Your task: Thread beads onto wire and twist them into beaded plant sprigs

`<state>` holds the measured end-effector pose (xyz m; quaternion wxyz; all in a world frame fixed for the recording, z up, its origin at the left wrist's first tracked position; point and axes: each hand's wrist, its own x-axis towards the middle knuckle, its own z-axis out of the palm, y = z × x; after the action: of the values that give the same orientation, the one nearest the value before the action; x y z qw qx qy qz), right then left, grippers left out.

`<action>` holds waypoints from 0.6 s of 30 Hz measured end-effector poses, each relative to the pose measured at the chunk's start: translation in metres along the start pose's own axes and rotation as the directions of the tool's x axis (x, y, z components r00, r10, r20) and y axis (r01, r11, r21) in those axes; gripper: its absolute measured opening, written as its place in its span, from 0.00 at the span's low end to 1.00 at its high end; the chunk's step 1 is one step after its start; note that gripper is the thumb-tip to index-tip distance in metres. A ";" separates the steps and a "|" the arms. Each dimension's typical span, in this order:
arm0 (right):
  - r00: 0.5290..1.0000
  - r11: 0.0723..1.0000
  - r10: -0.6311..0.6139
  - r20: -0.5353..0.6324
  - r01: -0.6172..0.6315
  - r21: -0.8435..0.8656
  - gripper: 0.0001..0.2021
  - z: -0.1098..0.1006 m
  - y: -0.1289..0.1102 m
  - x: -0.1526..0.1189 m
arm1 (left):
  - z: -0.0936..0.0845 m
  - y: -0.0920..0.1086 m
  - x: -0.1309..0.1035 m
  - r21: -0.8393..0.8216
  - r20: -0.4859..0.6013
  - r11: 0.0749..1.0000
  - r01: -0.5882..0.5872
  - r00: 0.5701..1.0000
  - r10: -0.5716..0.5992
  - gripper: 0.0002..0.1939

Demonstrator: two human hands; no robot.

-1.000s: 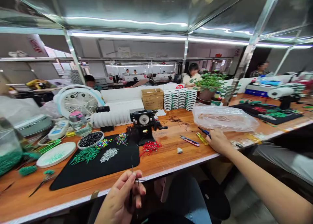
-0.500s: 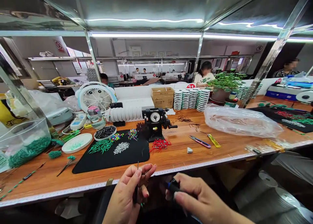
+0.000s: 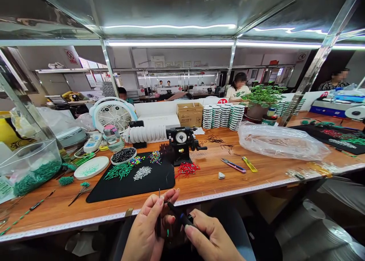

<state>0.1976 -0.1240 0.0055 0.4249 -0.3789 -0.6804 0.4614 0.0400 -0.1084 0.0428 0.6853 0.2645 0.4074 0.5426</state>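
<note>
In front of the bench edge, my left hand (image 3: 148, 225) is closed, pinching a thin dark rod (image 3: 159, 219) upright between thumb and forefinger. A small green piece (image 3: 168, 233) shows below its fingers. My right hand (image 3: 207, 232) is wrapped round a black pen-like tool (image 3: 178, 213) with a blue band. The tool's tip reaches the left fingertips; whether it touches the rod I cannot tell. Beyond the hands lies a black mat (image 3: 125, 188) bearing green pieces (image 3: 119, 171), small clear pieces (image 3: 142, 172) and coloured beads (image 3: 155, 157).
A black winding machine (image 3: 182, 143) with a dial and crank stands behind the mat, red pieces (image 3: 188, 169) before it. Two cutters, a pink-blue one (image 3: 233, 165) and a yellow one (image 3: 249, 164), lie rightward. A fan (image 3: 114, 114), stacked spools (image 3: 222, 116) and a plastic bag (image 3: 281, 141) stand farther back.
My right hand has moved left with the black tool, bringing its tip up to my left fingers. My left hand has stayed nearly in place, still pinching the rod.
</note>
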 end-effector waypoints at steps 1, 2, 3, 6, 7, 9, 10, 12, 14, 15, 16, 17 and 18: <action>1.000 1.000 -0.016 -0.001 0.015 -0.027 0.20 -0.001 0.002 -0.001 | -0.002 0.000 0.001 0.033 0.011 0.999 -0.010 1.000 0.010 0.07; 0.999 0.997 -0.041 -0.004 0.041 -0.063 0.19 -0.003 0.003 -0.002 | -0.004 0.001 0.002 0.096 0.029 0.995 -0.042 0.999 0.039 0.06; 0.997 0.991 -0.077 -0.009 0.076 -0.109 0.18 -0.006 0.005 -0.003 | -0.007 0.003 0.002 0.194 0.059 0.976 -0.098 0.994 0.088 0.06; 0.981 0.945 -0.195 0.010 0.191 -0.267 0.16 -0.016 0.006 -0.007 | -0.017 0.012 0.004 0.557 0.224 0.770 -0.312 0.949 0.222 0.09; 0.975 0.926 -0.218 0.034 0.218 -0.308 0.16 -0.019 0.005 -0.008 | -0.020 0.015 0.004 0.637 0.277 0.685 -0.353 0.934 0.224 0.11; 0.967 0.896 -0.241 0.083 0.255 -0.363 0.15 -0.026 0.004 -0.011 | -0.024 0.019 0.003 0.720 0.335 0.583 -0.376 0.924 0.182 0.15; 0.964 0.886 -0.248 0.101 0.267 -0.378 0.15 -0.028 0.003 -0.012 | -0.026 0.020 0.003 0.739 0.342 0.558 -0.377 0.924 0.170 0.16; 0.958 0.873 -0.262 0.120 0.288 -0.395 0.15 -0.030 0.004 -0.014 | -0.028 0.020 0.002 0.757 0.345 0.526 -0.388 0.921 0.183 0.17; 0.953 0.864 -0.273 0.130 0.302 -0.402 0.15 -0.031 0.006 -0.016 | -0.028 0.019 0.001 0.756 0.349 0.515 -0.403 0.915 0.204 0.17; 0.951 0.858 -0.279 0.132 0.309 -0.409 0.14 -0.030 0.007 -0.017 | -0.028 0.018 0.000 0.748 0.344 0.530 -0.399 0.917 0.204 0.17; 0.948 0.848 -0.289 0.130 0.317 -0.425 0.14 -0.030 0.008 -0.017 | -0.027 0.017 0.000 0.735 0.331 0.564 -0.376 0.925 0.185 0.17; 0.946 0.832 -0.300 0.122 0.322 -0.451 0.13 -0.029 0.009 -0.018 | -0.026 0.017 -0.001 0.714 0.309 0.616 -0.332 0.939 0.149 0.16; 0.944 0.810 -0.312 0.109 0.325 -0.488 0.12 -0.028 0.010 -0.018 | -0.025 0.016 -0.002 0.681 0.278 0.680 -0.271 0.955 0.102 0.16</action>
<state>0.2315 -0.1289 -0.0017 0.3755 -0.3510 -0.8350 0.1964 0.0103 -0.1078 0.0434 0.5105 0.6066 0.4783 0.3776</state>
